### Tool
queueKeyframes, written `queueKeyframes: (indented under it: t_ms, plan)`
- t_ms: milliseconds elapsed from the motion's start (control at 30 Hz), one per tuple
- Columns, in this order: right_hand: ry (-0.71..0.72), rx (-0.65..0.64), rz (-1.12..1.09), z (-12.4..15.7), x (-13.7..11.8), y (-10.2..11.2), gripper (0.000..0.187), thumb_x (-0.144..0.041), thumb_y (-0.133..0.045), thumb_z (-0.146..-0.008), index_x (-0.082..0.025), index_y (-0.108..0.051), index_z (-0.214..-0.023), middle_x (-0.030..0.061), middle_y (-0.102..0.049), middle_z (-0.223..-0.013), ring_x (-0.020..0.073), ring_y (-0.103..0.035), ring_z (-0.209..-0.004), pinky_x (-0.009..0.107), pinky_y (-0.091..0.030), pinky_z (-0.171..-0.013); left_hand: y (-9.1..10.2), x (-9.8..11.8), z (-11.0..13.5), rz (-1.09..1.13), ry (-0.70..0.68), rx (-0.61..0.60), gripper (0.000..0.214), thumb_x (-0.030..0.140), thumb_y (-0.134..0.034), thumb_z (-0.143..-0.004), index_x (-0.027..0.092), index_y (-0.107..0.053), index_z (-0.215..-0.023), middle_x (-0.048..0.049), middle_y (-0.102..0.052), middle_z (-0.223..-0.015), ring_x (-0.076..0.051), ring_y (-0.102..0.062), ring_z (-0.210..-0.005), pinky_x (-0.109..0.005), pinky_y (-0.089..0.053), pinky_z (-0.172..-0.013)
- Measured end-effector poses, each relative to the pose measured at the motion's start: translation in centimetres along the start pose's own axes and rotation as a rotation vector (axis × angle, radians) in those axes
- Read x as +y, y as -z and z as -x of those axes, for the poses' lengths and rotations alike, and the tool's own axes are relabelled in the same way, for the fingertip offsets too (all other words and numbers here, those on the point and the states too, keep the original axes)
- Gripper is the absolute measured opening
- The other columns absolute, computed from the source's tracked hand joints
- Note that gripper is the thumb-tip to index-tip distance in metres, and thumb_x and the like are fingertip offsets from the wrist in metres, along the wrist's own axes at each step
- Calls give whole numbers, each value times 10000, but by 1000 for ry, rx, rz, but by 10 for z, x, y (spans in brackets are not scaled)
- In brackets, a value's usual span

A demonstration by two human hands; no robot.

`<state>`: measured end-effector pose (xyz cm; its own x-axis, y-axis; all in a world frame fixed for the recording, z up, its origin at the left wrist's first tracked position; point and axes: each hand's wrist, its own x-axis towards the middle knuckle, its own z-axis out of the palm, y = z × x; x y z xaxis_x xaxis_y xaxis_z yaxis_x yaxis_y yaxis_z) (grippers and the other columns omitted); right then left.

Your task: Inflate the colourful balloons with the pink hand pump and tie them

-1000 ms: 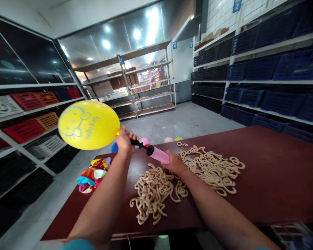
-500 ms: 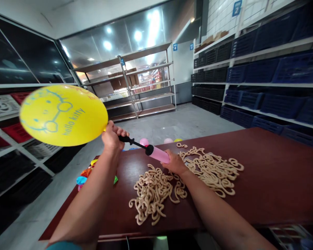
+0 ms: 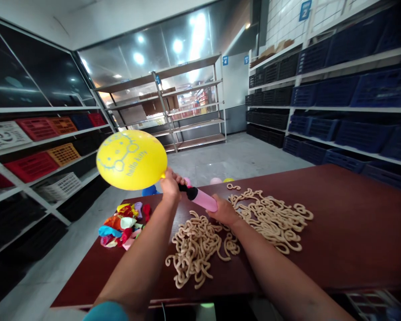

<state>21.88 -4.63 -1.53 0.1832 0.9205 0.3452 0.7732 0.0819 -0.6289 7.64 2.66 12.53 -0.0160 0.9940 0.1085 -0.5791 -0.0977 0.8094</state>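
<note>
My left hand (image 3: pixel 171 183) is closed around the black handle end of a pink hand pump (image 3: pixel 202 199) and pinches the neck of an inflated yellow balloon (image 3: pixel 131 159) printed with a blue cartoon face. The balloon floats to the upper left of that hand. My right hand (image 3: pixel 224 210) grips the pink pump barrel just above the brown table (image 3: pixel 347 223). The pump rod is pushed almost fully into the barrel. Two heaps of beige curly cords (image 3: pixel 197 247) lie on the table under and beside my right forearm.
A pile of flat coloured balloons (image 3: pixel 122 224) lies at the table's left corner. Small inflated balloons (image 3: pixel 215 180) sit on the floor past the far edge. Shelves with red and orange crates (image 3: pixel 33 165) stand left, dark blue crates (image 3: pixel 361 129) right, metal racks (image 3: pixel 187 107) behind.
My left hand pulled the pump handle out to the left, then pushed it back in toward the barrel. The yellow balloon swung left and up, then returned nearer the pump.
</note>
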Motion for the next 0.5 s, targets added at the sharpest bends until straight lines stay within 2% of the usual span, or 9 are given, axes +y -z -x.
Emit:
queueKeyframes:
  t_ms: [67,167,267,433,500]
  plan:
    - [1,5,15,0,1,-2,316,-330,-633,-636,-206,-510,-900,31,-621,-784,177,-580,-701,257,-372,-575,-1,-12,5,19,11,15,376,364,-485,-772,210,-211,-565,86,-219,-407,-76,-315,-307,-223,-321,-366]
    - [15,41,21,-1,1,-3,345,-336,-624,-642,-204,-510,-939,37,-624,-815,178,-582,-723,256,-372,-583,-2,-7,6,25,19,-6,392,372,-481,-772,210,-195,-559,84,-220,-396,-82,-326,-304,-228,-328,-367]
    - [32,65,4,-1,0,-2,382,-342,-614,-641,-207,-508,-983,43,-629,-857,184,-589,-749,265,-392,-608,0,22,0,18,-7,-43,398,343,-503,-754,210,-183,-559,85,-207,-395,-84,-319,-302,-239,-349,-372]
    - [9,45,-14,-2,-5,5,369,-316,-604,-630,-211,-522,-974,46,-639,-870,195,-596,-769,280,-416,-619,6,87,-9,-3,-112,-65,427,351,-540,-729,212,-173,-560,83,-205,-399,-79,-317,-311,-240,-375,-384]
    - [1,38,-24,-2,-7,6,386,-311,-607,-625,-211,-521,-987,49,-642,-882,196,-599,-770,282,-424,-621,7,104,-12,-13,-162,-89,432,353,-545,-729,211,-173,-562,83,-205,-402,-75,-315,-314,-236,-381,-388]
